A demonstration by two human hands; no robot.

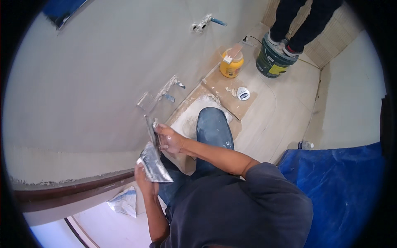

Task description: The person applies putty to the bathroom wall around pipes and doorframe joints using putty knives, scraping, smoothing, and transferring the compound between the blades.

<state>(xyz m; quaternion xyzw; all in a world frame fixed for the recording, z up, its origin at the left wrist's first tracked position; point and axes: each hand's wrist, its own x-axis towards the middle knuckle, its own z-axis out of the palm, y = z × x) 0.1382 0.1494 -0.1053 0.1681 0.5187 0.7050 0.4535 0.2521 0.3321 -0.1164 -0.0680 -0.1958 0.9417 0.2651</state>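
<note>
My left hand (144, 180) is closed around a flat metal trowel (157, 165), its broad face smeared with white plaster. My right hand (171, 138) grips a second trowel (150, 129), seen nearly edge-on as a narrow dark blade. The two blades meet or overlap in front of my left knee, close to the grey wall (82, 95); whether they touch I cannot tell. White residue marks the fingers of my right hand. Both handles are mostly hidden by my hands.
A yellow tub (231, 68) stands by the wall on the far side, beside cardboard (223, 89) bearing a round lid (243, 94). A person stands on a dark green bucket (271, 62). Blue tarp (335, 182) spreads at right; pipe stubs (218, 21) protrude from the wall.
</note>
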